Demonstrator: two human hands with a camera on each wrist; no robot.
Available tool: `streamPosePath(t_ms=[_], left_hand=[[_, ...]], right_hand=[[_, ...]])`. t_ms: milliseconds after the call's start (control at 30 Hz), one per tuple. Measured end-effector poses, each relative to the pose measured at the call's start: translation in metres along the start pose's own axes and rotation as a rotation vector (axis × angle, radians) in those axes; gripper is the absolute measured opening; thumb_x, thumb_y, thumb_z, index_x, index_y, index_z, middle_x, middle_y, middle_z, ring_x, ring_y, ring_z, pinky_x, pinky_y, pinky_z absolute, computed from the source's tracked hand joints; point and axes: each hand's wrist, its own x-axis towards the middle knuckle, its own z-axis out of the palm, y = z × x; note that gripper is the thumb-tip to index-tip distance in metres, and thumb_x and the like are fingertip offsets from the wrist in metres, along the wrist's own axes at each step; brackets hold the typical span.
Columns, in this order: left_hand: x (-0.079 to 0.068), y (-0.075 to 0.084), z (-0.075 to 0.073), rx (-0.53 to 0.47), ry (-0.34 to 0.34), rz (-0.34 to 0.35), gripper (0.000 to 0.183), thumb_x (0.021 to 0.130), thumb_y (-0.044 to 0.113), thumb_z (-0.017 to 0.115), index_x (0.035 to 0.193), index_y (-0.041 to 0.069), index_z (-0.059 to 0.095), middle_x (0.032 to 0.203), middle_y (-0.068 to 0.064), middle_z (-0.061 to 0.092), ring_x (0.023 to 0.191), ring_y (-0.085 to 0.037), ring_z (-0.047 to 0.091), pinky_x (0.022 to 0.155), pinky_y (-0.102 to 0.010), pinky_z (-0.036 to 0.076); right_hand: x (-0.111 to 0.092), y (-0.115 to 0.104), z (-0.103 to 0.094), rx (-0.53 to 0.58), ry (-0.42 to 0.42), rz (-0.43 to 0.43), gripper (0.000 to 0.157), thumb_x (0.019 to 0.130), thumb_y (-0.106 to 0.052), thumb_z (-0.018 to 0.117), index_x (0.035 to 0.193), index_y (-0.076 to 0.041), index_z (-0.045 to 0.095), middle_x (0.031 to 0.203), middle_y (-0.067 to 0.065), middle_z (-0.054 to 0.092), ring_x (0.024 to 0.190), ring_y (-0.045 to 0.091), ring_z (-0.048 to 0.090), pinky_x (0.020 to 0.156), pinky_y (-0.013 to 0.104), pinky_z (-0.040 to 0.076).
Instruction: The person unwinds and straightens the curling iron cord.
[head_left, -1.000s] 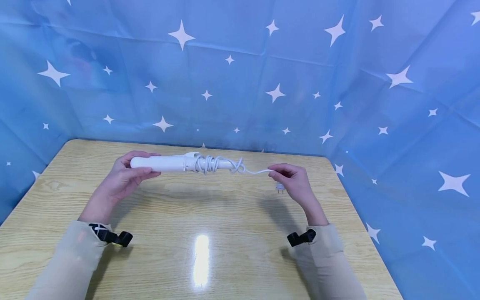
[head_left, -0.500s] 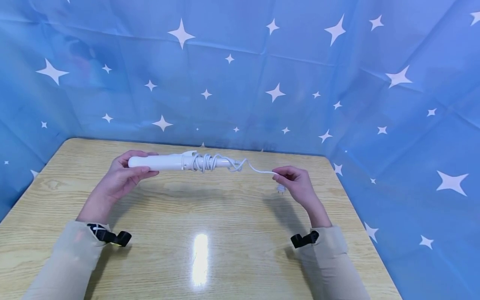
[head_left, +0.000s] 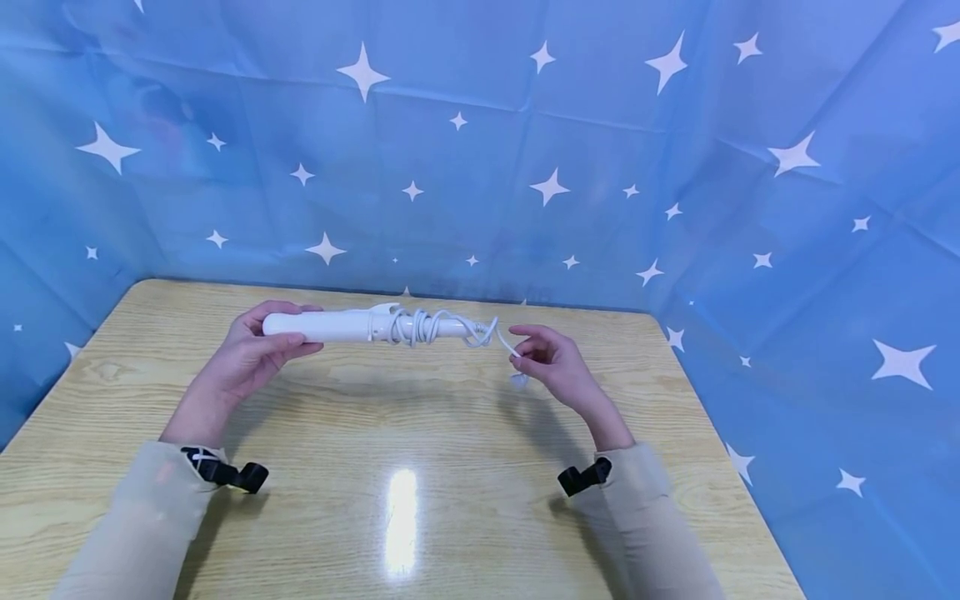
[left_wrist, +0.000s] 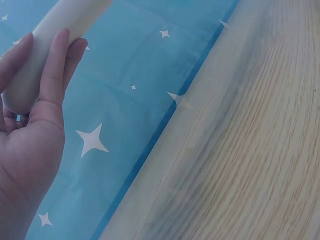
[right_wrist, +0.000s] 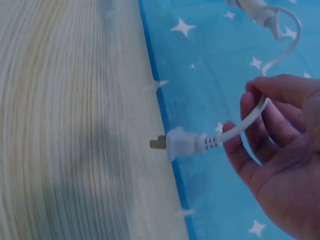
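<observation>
My left hand [head_left: 238, 360] grips the rounded end of a white curling iron [head_left: 337, 326], held level above the table. That smooth white end also shows between my fingers in the left wrist view. Around the iron's barrel, on its right half, the white power cord [head_left: 422, 327] is wound in several loose turns. To the right of the barrel my right hand [head_left: 562, 371] pinches the cord's free part between thumb and fingertips. In the right wrist view the two-pin plug [right_wrist: 182, 143] hangs just past my right fingers, its prongs pointing left.
The wooden table [head_left: 315, 483] lies beneath both hands, with a bright light reflection on its surface. Behind it and along the right hang blue curtains [head_left: 465, 150] with white stars. Each wrist carries a small black camera mount [head_left: 225, 473].
My right hand moved slightly right, then back left towards the curling iron, carrying the plug end. The cord between hand and barrel now bends in a slacker curve. My left hand stays nearly still.
</observation>
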Motion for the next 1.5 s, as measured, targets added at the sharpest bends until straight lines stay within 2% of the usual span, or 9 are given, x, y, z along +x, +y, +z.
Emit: streamPosePath(t_ms=[167, 267, 367, 600, 700, 867, 1167, 1333, 1500], left_hand=[[-0.002, -0.002, -0.001, -0.01, -0.003, 0.011, 0.051, 0.091, -0.032, 0.041, 0.116, -0.001, 0.073, 0.126, -0.019, 0.067, 0.119, -0.032, 0.062, 0.092, -0.045, 0.06], [-0.002, -0.002, -0.002, -0.015, 0.004, 0.011, 0.05, 0.092, -0.031, 0.041, 0.118, -0.001, 0.072, 0.127, -0.019, 0.066, 0.119, -0.032, 0.062, 0.093, -0.045, 0.06], [-0.003, -0.001, -0.003, -0.016, 0.006, 0.009, 0.05, 0.093, -0.031, 0.04, 0.119, -0.002, 0.072, 0.129, -0.02, 0.065, 0.12, -0.031, 0.061, 0.093, -0.046, 0.059], [-0.005, 0.001, -0.006, -0.044, -0.013, 0.011, 0.052, 0.093, -0.031, 0.037, 0.121, -0.004, 0.07, 0.131, -0.021, 0.064, 0.122, -0.032, 0.06, 0.096, -0.048, 0.056], [-0.006, 0.001, -0.007, -0.036, -0.006, 0.014, 0.052, 0.093, -0.031, 0.036, 0.121, -0.003, 0.07, 0.131, -0.021, 0.064, 0.121, -0.032, 0.06, 0.095, -0.048, 0.057], [-0.008, 0.001, -0.007, 0.013, 0.04, 0.021, 0.053, 0.093, -0.031, 0.038, 0.118, 0.0, 0.073, 0.129, -0.02, 0.065, 0.12, -0.032, 0.061, 0.093, -0.046, 0.06], [-0.009, 0.007, -0.008, 0.019, 0.077, 0.026, 0.05, 0.093, -0.031, 0.04, 0.115, 0.0, 0.073, 0.126, -0.02, 0.067, 0.119, -0.032, 0.061, 0.091, -0.047, 0.061], [-0.009, 0.009, -0.009, 0.008, 0.08, 0.014, 0.05, 0.094, -0.03, 0.039, 0.116, 0.0, 0.073, 0.128, -0.02, 0.066, 0.12, -0.032, 0.06, 0.092, -0.047, 0.06], [-0.009, 0.006, -0.008, 0.0, 0.071, 0.01, 0.051, 0.094, -0.03, 0.038, 0.116, 0.0, 0.073, 0.127, -0.019, 0.067, 0.12, -0.032, 0.059, 0.092, -0.046, 0.06]], right_hand=[[0.003, -0.004, 0.009, 0.157, -0.035, 0.016, 0.052, 0.1, 0.002, 0.061, 0.15, -0.003, 0.047, 0.122, 0.029, 0.064, 0.09, 0.018, 0.067, 0.077, 0.03, 0.061], [0.004, -0.005, 0.012, 0.233, -0.057, 0.026, 0.045, 0.105, -0.006, 0.056, 0.15, -0.003, 0.048, 0.127, 0.03, 0.061, 0.088, 0.02, 0.067, 0.074, 0.03, 0.061], [0.003, -0.005, 0.013, 0.257, -0.06, 0.035, 0.039, 0.108, -0.015, 0.054, 0.145, 0.0, 0.054, 0.123, 0.027, 0.063, 0.081, 0.021, 0.064, 0.067, 0.029, 0.058], [-0.001, -0.002, 0.006, 0.187, 0.02, 0.079, 0.029, 0.106, -0.018, 0.061, 0.125, 0.003, 0.068, 0.092, 0.004, 0.069, 0.062, 0.015, 0.049, 0.052, 0.025, 0.043], [-0.005, 0.0, -0.001, 0.159, 0.038, 0.097, 0.028, 0.105, -0.019, 0.063, 0.122, 0.002, 0.07, 0.086, 0.004, 0.067, 0.061, 0.016, 0.048, 0.053, 0.028, 0.042], [-0.014, 0.006, -0.019, 0.133, 0.059, 0.093, 0.025, 0.104, -0.019, 0.063, 0.116, 0.002, 0.071, 0.081, 0.006, 0.065, 0.063, 0.019, 0.052, 0.055, 0.032, 0.048], [-0.029, 0.017, -0.051, 0.094, 0.088, 0.071, 0.016, 0.104, -0.014, 0.062, 0.111, -0.005, 0.073, 0.082, 0.009, 0.065, 0.066, 0.019, 0.055, 0.06, 0.033, 0.053], [-0.034, 0.022, -0.059, 0.093, 0.103, 0.082, 0.019, 0.104, -0.013, 0.062, 0.114, 0.002, 0.07, 0.088, 0.001, 0.069, 0.071, 0.018, 0.058, 0.064, 0.031, 0.057], [-0.033, 0.024, -0.056, 0.088, 0.011, 0.052, 0.024, 0.105, -0.01, 0.06, 0.119, 0.007, 0.067, 0.094, 0.001, 0.072, 0.074, 0.023, 0.06, 0.067, 0.034, 0.058]])
